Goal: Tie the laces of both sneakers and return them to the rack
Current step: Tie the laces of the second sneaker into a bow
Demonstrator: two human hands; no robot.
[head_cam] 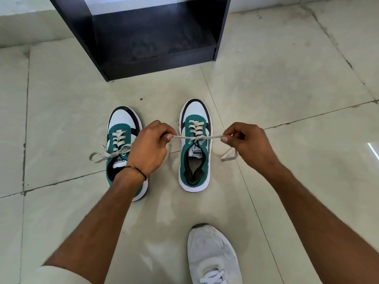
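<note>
Sneakers in teal, white and black, a low-top pair with cream flat laces, stand side by side on the pale tiled floor (61, 99), toes pointing away from me toward the rack. Nearest my camera, at the bottom edge of the view, I see a plain white lace-up shoe (211, 257) on the person's own foot. Both bare forearms reach forward from there.

Beyond that, my left hand (149, 146) is closed, pinching one end of the right sneaker's lace between thumb and fingertip. It hovers over the left sneaker (123, 136) and hides part of it. A thin dark thread bracelet (137, 170) circles that wrist. My right hand (246, 144) is also closed, pinching the other end, with the loose tail dangling beneath it. The cream lace (196, 137) runs taut and level between the two hands, crossing in a knot over the tongue of the right sneaker (194, 152).

The left sneaker's lace is already in a bow, loops spilling off its left side.

Farthest away, a black wooden shoe rack (143, 37) stands on the floor, its low shelf open and dusty.
</note>
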